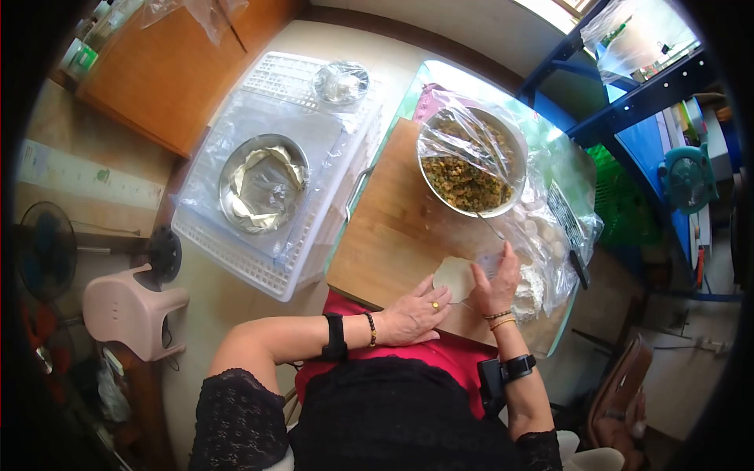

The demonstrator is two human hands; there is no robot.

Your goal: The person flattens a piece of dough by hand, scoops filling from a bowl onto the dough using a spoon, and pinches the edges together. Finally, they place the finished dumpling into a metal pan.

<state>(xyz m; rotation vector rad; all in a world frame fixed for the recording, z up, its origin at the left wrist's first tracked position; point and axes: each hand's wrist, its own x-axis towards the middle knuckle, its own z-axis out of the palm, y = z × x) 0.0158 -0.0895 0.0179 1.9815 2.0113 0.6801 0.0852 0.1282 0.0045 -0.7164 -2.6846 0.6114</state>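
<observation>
A thin, pale round dough wrapper (453,279) lies on the wooden board near its front edge. My left hand (415,314), with a ring on it, rests low at the wrapper's left side, fingers stretched out and fingertips at its edge. At the wrapper's right edge is my right hand (497,284), its thumb touching or close to the dough and its index finger apart from the thumb. Some whitish patch shows between them; I cannot make out what it is. Beyond my hands stands a metal bowl of chopped filling (471,179), partly covered with plastic film, a thin handle sticking out.
Right of the board, plastic film covers several dough pieces (536,229) beside white flour (529,289). A dark-handled slotted tool (567,221) lies there. To the left, a white crate (271,271) bears a round metal pan (226,206) and a film-covered bowl (341,82). A pink stool (126,310) stands lower left.
</observation>
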